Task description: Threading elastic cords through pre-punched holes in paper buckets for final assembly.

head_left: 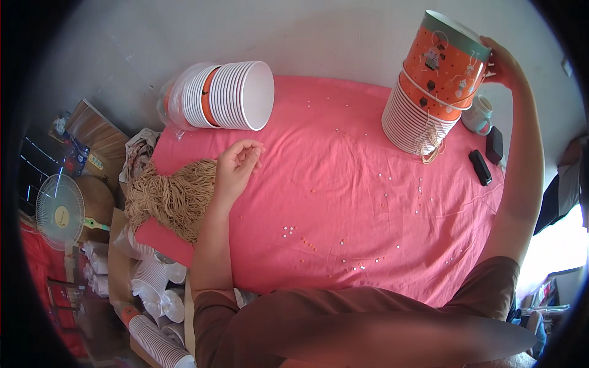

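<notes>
At the far right, my right hand (506, 64) grips the side of an orange paper bucket (445, 58) near its green-banded upper edge. This bucket sits on top of a leaning stack of white-rimmed paper buckets (417, 116), and a second orange one shows just beneath it. Loops of beige cord (433, 140) hang against the stack's lower right side. Over the left of the table, my left hand (239, 162) is closed, thumb pressed toward curled fingers; whatever is inside, if anything, is hidden. Beside its forearm lies a thick bundle of beige cord (175, 193).
A second bucket stack (230, 95), partly in clear plastic, lies sideways at the back left. Small white and orange bits dot the pink cloth (319, 184). A mug (478, 115) and black objects (480, 168) sit at right. Lower left are a carton (119, 257) and a fan (60, 211).
</notes>
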`<state>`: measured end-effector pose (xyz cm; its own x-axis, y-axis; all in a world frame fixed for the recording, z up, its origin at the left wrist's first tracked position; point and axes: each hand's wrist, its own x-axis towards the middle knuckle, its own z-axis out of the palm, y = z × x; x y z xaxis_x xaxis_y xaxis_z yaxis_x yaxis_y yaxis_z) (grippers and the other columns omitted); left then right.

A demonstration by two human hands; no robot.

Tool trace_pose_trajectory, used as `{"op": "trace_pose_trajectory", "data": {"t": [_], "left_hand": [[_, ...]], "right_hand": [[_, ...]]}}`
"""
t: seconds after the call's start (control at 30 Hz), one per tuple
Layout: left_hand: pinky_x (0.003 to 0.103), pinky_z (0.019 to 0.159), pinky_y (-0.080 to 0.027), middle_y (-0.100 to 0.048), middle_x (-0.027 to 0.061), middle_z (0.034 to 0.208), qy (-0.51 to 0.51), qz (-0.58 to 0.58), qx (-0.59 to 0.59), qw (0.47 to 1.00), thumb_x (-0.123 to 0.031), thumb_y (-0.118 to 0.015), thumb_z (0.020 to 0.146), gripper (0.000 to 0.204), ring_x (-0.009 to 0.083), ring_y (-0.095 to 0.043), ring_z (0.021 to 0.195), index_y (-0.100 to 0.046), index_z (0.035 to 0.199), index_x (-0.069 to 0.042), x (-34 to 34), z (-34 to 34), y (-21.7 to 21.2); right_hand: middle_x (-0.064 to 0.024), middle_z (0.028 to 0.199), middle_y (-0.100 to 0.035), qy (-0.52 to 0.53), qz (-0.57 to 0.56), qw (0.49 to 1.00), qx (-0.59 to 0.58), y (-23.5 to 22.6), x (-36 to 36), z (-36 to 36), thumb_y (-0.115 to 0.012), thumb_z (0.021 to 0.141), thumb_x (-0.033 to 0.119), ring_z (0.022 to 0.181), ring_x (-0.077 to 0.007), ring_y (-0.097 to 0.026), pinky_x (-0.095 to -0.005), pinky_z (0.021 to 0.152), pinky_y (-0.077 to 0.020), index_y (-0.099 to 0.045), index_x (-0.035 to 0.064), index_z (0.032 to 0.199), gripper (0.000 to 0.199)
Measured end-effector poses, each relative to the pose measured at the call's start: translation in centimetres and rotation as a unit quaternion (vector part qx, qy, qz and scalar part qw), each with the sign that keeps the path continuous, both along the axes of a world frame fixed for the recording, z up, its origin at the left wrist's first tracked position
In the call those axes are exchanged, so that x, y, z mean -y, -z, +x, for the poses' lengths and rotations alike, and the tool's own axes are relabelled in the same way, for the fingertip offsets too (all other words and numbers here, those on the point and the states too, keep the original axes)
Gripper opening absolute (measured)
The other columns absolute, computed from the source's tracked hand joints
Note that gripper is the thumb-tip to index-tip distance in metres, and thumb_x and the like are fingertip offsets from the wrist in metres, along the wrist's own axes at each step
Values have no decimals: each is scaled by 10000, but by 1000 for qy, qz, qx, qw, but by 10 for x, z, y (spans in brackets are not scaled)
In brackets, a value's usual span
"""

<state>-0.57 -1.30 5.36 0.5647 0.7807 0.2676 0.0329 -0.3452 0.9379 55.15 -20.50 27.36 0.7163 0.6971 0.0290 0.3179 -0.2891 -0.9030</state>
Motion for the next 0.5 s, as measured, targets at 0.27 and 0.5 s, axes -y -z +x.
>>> {"op": "trace_pose_trajectory", "data": {"t": [0.27,0.5], "left_hand": [[201,601,-497,-699,32,925,7,14,-25,1000,-76,-605,980,130,51,-608,710,-654,1069,6,-1,3,4],[198,605,-500,-699,27,918,4,18,-40,999,-83,-610,976,133,45,-603,710,-661,1064,2,-1,4,6]], "right_hand": [[-48,750,-548,6,-21,1000,5,13,3,-9,-575,884,589,652,-144,-559,-432,689,-598,-577,70,942,522],[-45,732,-532,-6,-52,999,-5,23,5,-7,-569,881,600,654,-137,-556,-446,684,-586,-575,71,920,530]]}}
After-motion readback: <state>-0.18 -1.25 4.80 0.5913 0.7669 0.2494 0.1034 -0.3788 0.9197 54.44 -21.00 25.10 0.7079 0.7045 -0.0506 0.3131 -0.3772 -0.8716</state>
